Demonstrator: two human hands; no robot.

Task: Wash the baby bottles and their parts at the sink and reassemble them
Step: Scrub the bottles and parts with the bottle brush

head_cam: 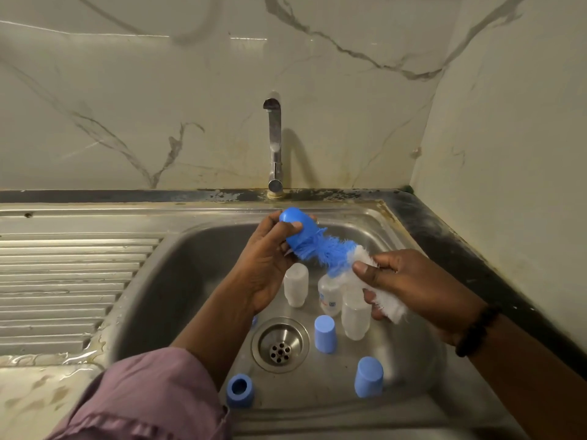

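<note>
Stainless steel sink point(365, 223), dull and scuffed, with ribbed drainboard point(73, 281) on the left and a round perforated drain point(280, 344) in the bowl. Chrome tap point(274, 144) stands against a glossy marble-look wall.

Left hand point(270, 265) is raised over the bowl, palm toward the camera, fingers and thumb curled round a smooth blue plastic cap point(293, 228) that's dome-shaped at the closed end. A bottle brush point(336, 258) pokes into its open mouth: fuzzy blue bristles nearest the cap, shaggy white ones further back. Right hand point(409, 284) comes in from the right, fingers clamped on the white bristle part, thumb on top. Beaded bracelet point(476, 331) on that wrist, a mauve sleeve point(152, 395) on the left arm.

Down in the bowl: three cloudy translucent bottles point(296, 285) standing mouth down near each other, two matte blue caps point(325, 333) upside down beside them, and a blue ring collar point(239, 390) near the front. Wet patches on the bench point(31, 398) at lower left.
</note>
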